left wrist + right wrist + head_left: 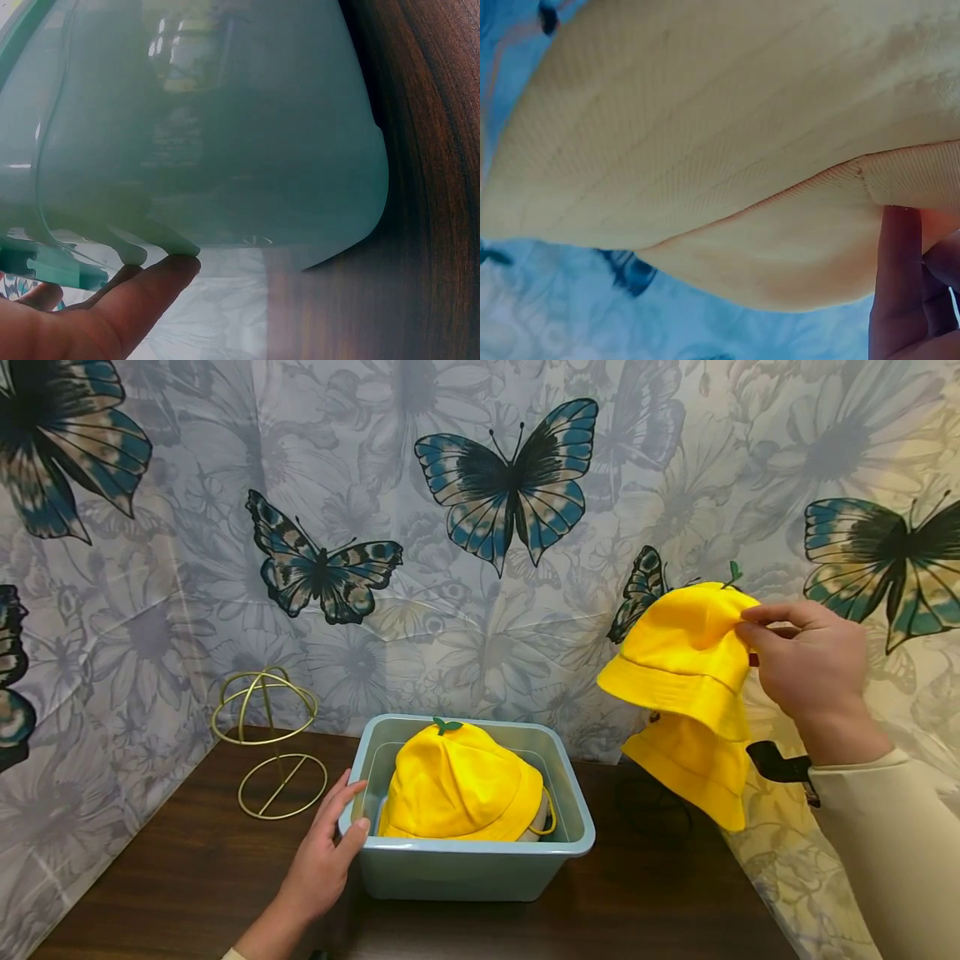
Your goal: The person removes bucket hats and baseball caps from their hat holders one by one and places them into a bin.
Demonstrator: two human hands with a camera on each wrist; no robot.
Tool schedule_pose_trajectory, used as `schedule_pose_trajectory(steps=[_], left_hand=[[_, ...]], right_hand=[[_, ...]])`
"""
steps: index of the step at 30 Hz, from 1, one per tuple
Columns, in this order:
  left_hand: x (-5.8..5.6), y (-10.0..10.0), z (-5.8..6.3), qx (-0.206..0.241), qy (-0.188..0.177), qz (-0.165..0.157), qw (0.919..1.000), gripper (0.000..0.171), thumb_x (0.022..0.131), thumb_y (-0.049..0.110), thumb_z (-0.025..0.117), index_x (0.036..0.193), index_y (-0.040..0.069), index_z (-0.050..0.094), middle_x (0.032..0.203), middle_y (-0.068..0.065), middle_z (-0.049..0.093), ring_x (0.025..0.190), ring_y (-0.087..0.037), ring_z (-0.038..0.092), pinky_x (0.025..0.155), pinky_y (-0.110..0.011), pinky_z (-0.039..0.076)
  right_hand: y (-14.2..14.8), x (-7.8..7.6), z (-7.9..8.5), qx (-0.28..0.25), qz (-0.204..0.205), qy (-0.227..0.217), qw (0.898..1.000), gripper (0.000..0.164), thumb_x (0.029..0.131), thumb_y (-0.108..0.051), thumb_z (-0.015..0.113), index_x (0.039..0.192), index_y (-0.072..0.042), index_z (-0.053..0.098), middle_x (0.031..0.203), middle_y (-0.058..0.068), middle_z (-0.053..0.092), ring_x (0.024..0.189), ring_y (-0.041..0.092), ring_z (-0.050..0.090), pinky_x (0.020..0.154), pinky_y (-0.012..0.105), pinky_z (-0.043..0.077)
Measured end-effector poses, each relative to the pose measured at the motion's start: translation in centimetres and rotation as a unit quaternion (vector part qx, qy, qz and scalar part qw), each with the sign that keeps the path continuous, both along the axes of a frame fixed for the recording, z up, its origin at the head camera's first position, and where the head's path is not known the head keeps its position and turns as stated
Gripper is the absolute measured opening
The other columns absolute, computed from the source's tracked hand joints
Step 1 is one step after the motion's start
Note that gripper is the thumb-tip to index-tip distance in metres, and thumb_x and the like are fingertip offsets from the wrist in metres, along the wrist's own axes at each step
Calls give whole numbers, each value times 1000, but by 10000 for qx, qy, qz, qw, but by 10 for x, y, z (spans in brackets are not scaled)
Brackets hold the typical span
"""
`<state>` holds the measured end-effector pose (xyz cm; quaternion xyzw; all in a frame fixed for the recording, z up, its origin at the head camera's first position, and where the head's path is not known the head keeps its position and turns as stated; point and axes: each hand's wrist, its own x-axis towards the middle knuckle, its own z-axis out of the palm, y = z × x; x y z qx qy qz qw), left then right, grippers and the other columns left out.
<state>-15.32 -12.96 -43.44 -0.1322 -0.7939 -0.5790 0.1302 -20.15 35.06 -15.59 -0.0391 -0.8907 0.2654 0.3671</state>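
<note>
Blue bin [461,872] sits on the dark worktop [187,860]; everything below is relative to it. Right hand [813,668] is up and to the right of the bin, grip pinching a yellow hat [678,635] by the side of its crown, thumb against fingers. That hat hangs well clear of the worktop, green sprout [734,575] on top, second yellow brim [693,760] showing under the first. Left hand [330,843] is at the bin's left end, touching rim and outer wall; can't tell from these angles if that grip is curled round the rim or just resting. Another yellow hat [457,789] lies inside the bin, crown up, yellow cord looped at its right. Gold wire stand [262,742] is left of the bin; butterfly-print backdrop [465,635] behind it.
</note>
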Motion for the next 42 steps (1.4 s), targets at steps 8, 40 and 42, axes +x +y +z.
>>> schedule_pose_trajectory(steps=[8, 40, 42], left_hand=[[0, 0, 0, 6, 94, -29, 10000, 44, 104, 22, 53, 145, 10, 45, 162, -16, 19, 145, -42, 17, 106, -70, 20], [-1, -2, -2, 132, 202, -113, 9996, 43, 104, 19, 53, 146, 10, 45, 162, -14, 18, 146, -41, 16, 107, -70, 19], [-1, -1, -1, 136, 201, -107, 9996, 43, 104, 19, 53, 146, 10, 45, 162, -14, 19, 146, -41, 16, 107, -69, 19]], right_hand=[[-38, 9, 1, 68, 542, 322, 9980, 32, 96, -24, 68, 121, -3, 71, 115, 7, 60, 74, -16, 54, 65, 6, 45], [-143, 21, 41, -1314, 1814, 390, 9738, 31, 91, -22, 74, 119, -8, 73, 127, 10, 60, 104, 19, 68, 73, 21, 55], [-147, 22, 43, -1333, 1907, 435, 9716, 30, 91, -21, 74, 118, -8, 73, 126, 10, 60, 103, 20, 68, 73, 22, 55]])
